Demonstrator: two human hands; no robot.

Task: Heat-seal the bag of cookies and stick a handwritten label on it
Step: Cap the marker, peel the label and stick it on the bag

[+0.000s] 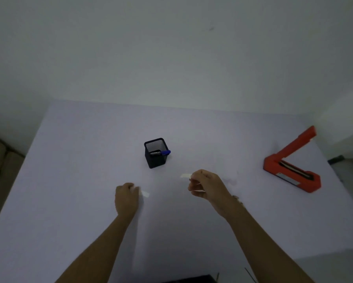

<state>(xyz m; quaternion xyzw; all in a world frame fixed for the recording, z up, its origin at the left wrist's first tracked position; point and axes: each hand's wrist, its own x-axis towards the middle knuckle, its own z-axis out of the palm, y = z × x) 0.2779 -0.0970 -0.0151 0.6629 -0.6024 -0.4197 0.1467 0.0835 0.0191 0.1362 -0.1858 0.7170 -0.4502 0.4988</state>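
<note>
Head view: you are holding both hands over the table (69, 160). Your left hand (126, 199) is pinching a pale strip (145, 193); your right hand (206, 185) is pinching another strip (185, 176); which one is the label, I cannot tell. Sealer (292, 162) is standing open at 3 o'clock, pen (165, 152) in cup (156, 153) at 12. No bag is showing; sticking likely remains.
</note>
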